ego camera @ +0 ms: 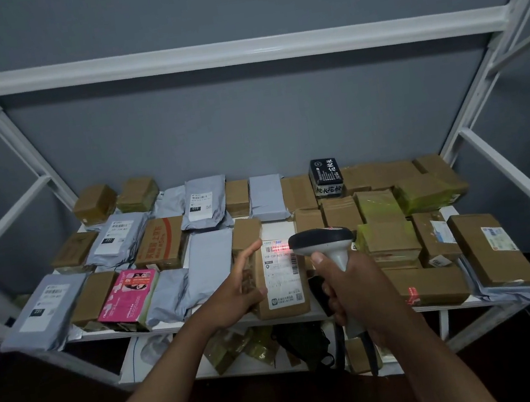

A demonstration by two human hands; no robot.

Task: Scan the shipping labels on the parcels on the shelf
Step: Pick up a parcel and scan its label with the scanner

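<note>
Head view: parcel [281, 280] overhanging shelf edge [111, 332]

I see open air above the brown parcel [281, 280] up to the white crossbar [236, 51]; left of it the pink box [130, 296] and grey mailers [211, 263] crowd close; right of it cartons [388, 241] sit packed tight; the slanted frame posts [480, 95] close off both far sides.

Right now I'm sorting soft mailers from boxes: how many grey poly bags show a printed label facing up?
3: front-left corner bag, one behind it in the middle row, one in the back row. Other grey bags show no label.
</note>
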